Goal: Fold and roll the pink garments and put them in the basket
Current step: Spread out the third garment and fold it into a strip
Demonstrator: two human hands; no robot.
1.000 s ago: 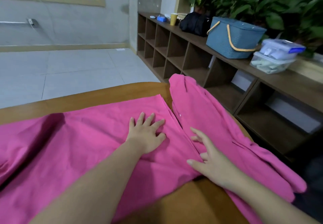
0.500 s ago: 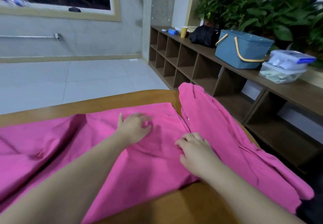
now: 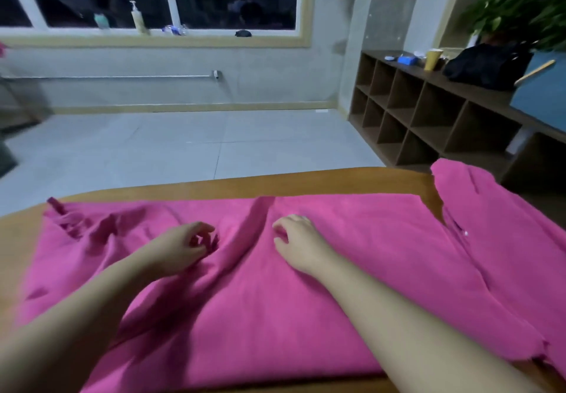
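A pink garment point(image 3: 306, 285) lies spread on the table point(image 3: 306, 179) under both hands. The left hand point(image 3: 180, 248) seems to pinch a raised crease; the right hand point(image 3: 298, 242) rests curled, apparently holding nothing. Uneven pulling could bunch the fold crooked.

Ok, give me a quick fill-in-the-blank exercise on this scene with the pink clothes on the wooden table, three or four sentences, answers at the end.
1. The large pink garment lies spread on a ____ table.
2. The left hand pinches the cloth with ____ fingers.
3. A raised fold runs ____ the left hand and the right hand.
4. The yellow paper cup stands on top of the brown ____ unit.

Missing words: wooden; curled; between; shelf
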